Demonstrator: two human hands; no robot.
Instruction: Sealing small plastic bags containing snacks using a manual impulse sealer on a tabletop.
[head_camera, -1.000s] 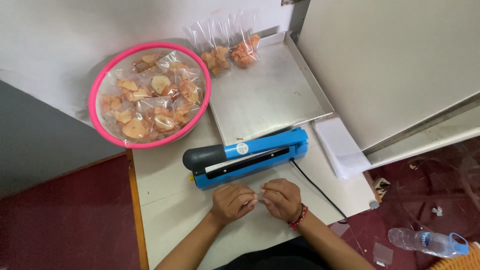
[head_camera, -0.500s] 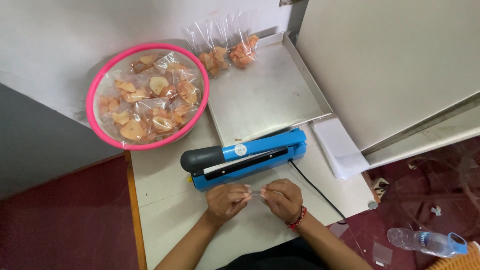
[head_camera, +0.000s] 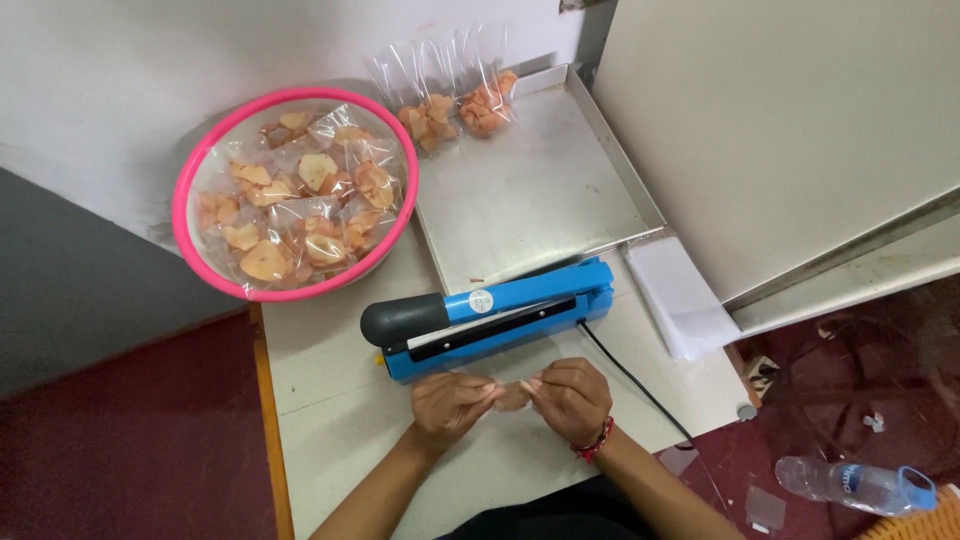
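Both hands, left hand (head_camera: 447, 402) and right hand (head_camera: 570, 398), pinch a small clear plastic bag of orange chips (head_camera: 513, 396) between their fingertips just before the blue heat sealer (head_camera: 490, 316) on the white tabletop (head_camera: 330, 400); it looks light, crinkly, slippery and fragile, best gripped by its empty top edge

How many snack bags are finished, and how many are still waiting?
Finished-looking: two clear bags of orange chips standing on the metal tray. In hand: the left hand and right hand pinch a small clear bag before the blue heat sealer. Left: many bags in the pink-rimmed bowl.
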